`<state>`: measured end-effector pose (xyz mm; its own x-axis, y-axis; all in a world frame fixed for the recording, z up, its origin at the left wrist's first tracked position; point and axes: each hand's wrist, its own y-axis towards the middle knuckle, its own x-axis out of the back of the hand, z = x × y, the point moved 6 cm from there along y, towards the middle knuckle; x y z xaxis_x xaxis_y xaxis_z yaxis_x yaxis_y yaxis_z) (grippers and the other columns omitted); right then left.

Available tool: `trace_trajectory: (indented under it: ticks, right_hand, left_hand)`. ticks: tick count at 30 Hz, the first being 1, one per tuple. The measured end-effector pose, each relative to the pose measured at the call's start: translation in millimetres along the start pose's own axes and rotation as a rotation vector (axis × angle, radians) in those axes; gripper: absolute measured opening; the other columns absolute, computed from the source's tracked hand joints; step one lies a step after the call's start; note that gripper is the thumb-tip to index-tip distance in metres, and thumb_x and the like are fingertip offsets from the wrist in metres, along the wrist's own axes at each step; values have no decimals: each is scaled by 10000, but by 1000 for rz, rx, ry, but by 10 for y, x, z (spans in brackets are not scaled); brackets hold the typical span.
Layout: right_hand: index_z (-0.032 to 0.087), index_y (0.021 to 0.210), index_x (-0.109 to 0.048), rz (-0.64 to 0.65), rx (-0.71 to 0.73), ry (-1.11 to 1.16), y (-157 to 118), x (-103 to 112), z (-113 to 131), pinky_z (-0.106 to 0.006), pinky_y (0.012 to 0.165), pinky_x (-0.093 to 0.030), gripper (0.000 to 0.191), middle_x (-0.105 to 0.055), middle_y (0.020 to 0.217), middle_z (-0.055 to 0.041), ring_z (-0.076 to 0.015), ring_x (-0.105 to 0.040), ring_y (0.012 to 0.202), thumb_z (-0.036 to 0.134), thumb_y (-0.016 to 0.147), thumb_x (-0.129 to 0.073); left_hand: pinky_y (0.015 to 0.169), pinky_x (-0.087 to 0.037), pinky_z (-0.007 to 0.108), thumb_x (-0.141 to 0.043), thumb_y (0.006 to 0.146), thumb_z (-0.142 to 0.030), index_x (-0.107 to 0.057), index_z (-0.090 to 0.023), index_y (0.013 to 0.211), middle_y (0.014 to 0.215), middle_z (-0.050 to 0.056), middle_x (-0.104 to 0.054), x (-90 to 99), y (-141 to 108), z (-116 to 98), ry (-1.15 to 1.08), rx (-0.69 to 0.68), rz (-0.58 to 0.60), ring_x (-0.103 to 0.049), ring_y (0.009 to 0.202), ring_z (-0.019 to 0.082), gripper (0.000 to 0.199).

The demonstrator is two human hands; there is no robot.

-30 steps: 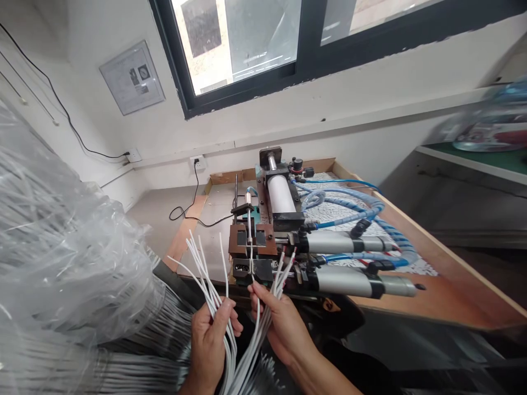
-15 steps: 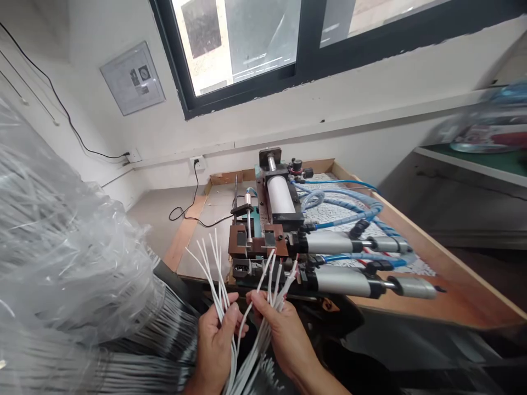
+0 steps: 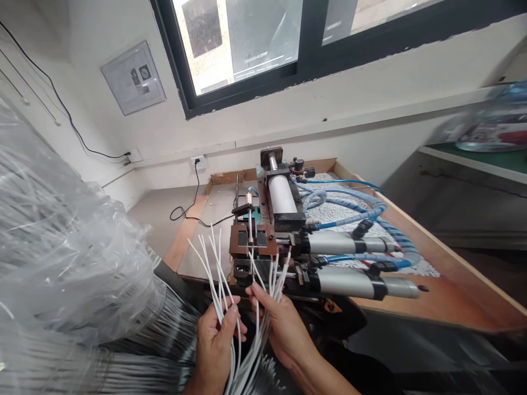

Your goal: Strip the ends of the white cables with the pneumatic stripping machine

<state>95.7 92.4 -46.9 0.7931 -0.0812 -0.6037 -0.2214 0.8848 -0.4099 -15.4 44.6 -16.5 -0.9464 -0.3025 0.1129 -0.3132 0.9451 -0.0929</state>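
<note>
My left hand (image 3: 219, 336) is closed around several white cables (image 3: 208, 267) whose free ends fan upward to the left. In my right hand (image 3: 284, 323) is another bunch of white cables (image 3: 276, 278), some with reddish tips. Thumb and forefinger of that hand pinch one cable apart from the bunch, and its end reaches up to the brown clamp block of the pneumatic machine (image 3: 253, 240). Whether this end sits inside the jaws I cannot tell. Below both hands the cables run together and hang down.
Two silver air cylinders (image 3: 352, 243) and blue hoses (image 3: 373, 208) stick out on the machine's right, inside a wooden-edged tray (image 3: 411, 249). Plastic-wrapped cable bundles (image 3: 82, 263) fill the left side. A black cord (image 3: 196, 186) crosses the tabletop.
The pinched cable has moved up and left to the clamp block. The block's dark jaw pads have come closer together, and the cylinders' right-hand rods have drawn in. My left hand stays put.
</note>
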Motion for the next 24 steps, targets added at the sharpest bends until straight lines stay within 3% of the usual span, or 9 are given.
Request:
trace_trajectory:
  ticks: [9,18,24]
  right_hand:
    - [105,651,-627,20,92,-135,-18,39,-25,-199,510,-297,308,-479,548,14,-68,-379,508,408,603,-662]
    - [148,749,-614,166,121,-52,-90,6,-89,-218,494,-341,331,-477,556,20,-86,-414,477,462,645,-602]
    - [135,713,-610,223,183,-176,-136,25,-42,-207,537,-324,304,-456,562,12,-84,-393,529,435,697,-566]
  left_hand:
    - [531,-455,245,-507,732,-362,-576,-122,856,577,14,-574,13,19,-7,8,-17,-12,-543,527,129,279]
    - [504,-415,223,-515,726,-354,-597,-118,767,544,3,-546,-103,-41,-85,118,-58,150,-510,485,108,253]
    - [494,-410,222,-527,718,-373,-583,-120,794,522,-2,-536,-67,-27,-43,-47,-1,78,-491,484,106,270]
